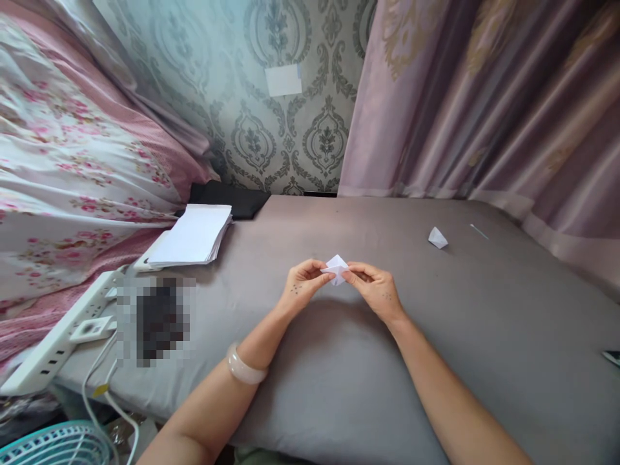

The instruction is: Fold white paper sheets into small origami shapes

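Note:
Between my two hands is a small piece of folded white paper [337,263], held just above the grey-covered surface [339,361]. My left hand [305,283] pinches its left side between thumb and fingers. On the opposite side, my right hand [375,287] grips the paper in the same way. The paper has a pointed top and creased, diamond-like faces; its lower edges are partly behind my thumbs. A second folded white paper piece [438,237] rests on the surface farther to the right.
A stack of white paper [194,236] lies at the left, beside a black flat item [237,199]. Along the left edge runs a white power strip [62,329] with cables. A blurred dark object [162,320] is nearby. A teal fan [53,445] stands lower left.

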The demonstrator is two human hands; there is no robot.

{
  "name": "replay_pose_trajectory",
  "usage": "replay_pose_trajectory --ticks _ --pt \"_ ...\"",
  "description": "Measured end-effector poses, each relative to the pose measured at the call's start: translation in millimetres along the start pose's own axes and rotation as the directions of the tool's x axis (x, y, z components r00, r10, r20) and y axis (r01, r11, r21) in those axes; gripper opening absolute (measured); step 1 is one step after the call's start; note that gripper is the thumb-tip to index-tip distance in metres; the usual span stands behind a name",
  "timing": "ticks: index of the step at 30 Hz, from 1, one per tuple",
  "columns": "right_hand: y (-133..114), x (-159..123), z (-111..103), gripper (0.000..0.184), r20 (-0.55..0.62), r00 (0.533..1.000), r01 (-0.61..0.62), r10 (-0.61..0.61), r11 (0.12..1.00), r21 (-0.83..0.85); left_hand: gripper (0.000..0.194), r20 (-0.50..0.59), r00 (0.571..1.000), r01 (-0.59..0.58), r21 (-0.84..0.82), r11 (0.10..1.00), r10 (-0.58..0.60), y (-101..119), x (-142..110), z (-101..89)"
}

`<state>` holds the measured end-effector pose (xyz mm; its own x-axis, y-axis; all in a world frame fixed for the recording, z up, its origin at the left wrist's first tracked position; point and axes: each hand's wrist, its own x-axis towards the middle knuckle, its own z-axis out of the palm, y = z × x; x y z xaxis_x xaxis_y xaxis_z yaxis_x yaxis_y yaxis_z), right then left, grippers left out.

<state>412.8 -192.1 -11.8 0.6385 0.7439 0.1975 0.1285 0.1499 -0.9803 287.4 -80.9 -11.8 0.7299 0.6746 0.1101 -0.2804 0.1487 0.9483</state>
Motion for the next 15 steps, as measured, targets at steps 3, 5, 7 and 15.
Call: replay_pose_trajectory --ticks 3,5,7,15 --pt "-4.8 -2.3 3.4 0.026 -0.035 0.999 -0.012 0.014 0.999 0.051 0.036 -0.014 0.999 -0.051 -0.03 0.998 0.05 0.1 -1.5 1.9" --pt "-7.2 -2.8 4.5 0.027 -0.041 0.999 -0.008 0.01 0.998 0.054 0.043 -0.013 0.999 -0.051 -0.028 0.998 0.051 0.4 -2.2 2.4" --pt "-7.6 -2.4 4.6 0.028 -0.042 0.999 -0.007 0.009 0.998 0.059 0.047 -0.01 1.0 -0.023 -0.017 1.0 0.023 1.8 -2.4 2.7" --pt "-3.2 -5.6 3.6 0.034 0.087 0.994 0.069 -0.059 0.991 -0.112 0.037 0.087 0.977 0.188 0.102 0.977 -0.197 14.7 -5.3 0.0"
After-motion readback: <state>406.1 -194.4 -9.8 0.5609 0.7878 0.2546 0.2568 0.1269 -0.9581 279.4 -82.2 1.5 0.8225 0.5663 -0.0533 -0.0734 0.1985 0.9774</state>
